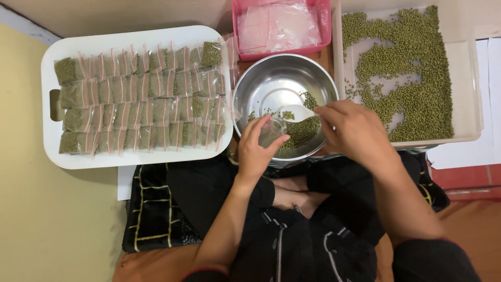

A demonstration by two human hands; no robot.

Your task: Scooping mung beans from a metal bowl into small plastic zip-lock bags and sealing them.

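My left hand [259,149] holds a small clear plastic bag [271,130] open over the near side of a steel bowl [261,78]. My right hand [355,130] grips a white plastic spoon [298,113], its scoop pointing left toward the bag's mouth. Green mung beans [305,130] lie in the near right part of the bowl, under the spoon. Both hands sit over the bowl's near rim.
A white tray [49,136] at the left carries several rows of filled small bags [141,99]. A pink basket [326,21] with empty clear bags stands behind the bowl. A white bin [467,78] at the right holds loose green beans [417,68]. My crossed legs in dark clothes are below.
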